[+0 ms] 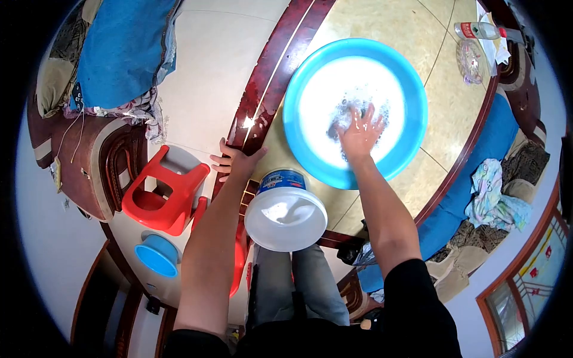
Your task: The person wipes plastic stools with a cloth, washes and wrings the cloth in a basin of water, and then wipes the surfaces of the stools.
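A large light-blue basin (293, 119) stands on the tiled tabletop, holding white liquid with a patch of foam (341, 113). My right hand (360, 134) reaches into it with the fingers spread, at the foamy surface; no object shows in them. Over the dark red table edge is my left hand (234, 161), fingers apart and nothing in it; whether it rests on the wood I cannot tell. Between my forearms, at the near table edge, is a white plastic bucket (286, 230) with a blue label, tilted toward me. Its inside looks pale.
Red plastic stools (156, 209) and a small blue basin (156, 255) are on the floor at left. A labelled bottle (477, 30) and a clear glass dish (470, 61) sit at the table's far right. Sofas with blue covers (122, 53) flank the table.
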The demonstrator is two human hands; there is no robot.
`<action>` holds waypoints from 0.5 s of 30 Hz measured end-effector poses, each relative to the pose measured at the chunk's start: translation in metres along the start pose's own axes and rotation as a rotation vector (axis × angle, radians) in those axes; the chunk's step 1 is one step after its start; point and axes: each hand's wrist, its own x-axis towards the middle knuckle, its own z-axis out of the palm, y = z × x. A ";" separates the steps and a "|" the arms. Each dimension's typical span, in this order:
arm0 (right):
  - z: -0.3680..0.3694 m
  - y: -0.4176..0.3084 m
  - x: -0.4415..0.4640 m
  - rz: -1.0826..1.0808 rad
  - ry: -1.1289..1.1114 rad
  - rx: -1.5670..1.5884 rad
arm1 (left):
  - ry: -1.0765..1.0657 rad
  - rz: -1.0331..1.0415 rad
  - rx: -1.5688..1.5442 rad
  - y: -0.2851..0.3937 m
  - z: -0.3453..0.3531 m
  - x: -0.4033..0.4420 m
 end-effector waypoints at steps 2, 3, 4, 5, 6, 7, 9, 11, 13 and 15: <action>0.041 0.020 0.014 -0.067 0.034 -0.118 | -0.013 -0.036 0.031 0.007 -0.001 -0.003; 0.035 0.019 0.024 -0.064 -0.098 -0.162 | -0.015 -0.058 0.047 0.009 -0.003 -0.003; 0.034 0.018 0.031 -0.042 -0.085 -0.114 | 0.004 -0.042 0.057 0.007 -0.002 0.001; 0.032 0.018 0.035 -0.021 -0.073 -0.069 | 0.021 -0.028 0.066 0.003 0.003 0.006; 0.030 0.020 0.038 -0.002 -0.062 -0.028 | 0.035 -0.016 0.071 0.001 0.004 0.006; 0.027 0.023 0.042 0.016 -0.048 0.010 | 0.027 -0.012 0.049 0.001 0.004 0.005; 0.017 0.029 0.052 0.059 -0.009 0.083 | 0.023 -0.023 0.046 -0.001 0.005 0.007; -0.016 0.026 0.069 0.059 -0.085 0.103 | 0.014 -0.020 0.019 -0.001 0.004 0.007; -0.025 0.027 0.089 0.189 -0.130 0.200 | -0.002 -0.008 -0.031 -0.001 0.003 0.004; -0.027 0.031 0.105 0.430 -0.122 0.436 | 0.003 -0.021 -0.013 0.001 0.001 0.001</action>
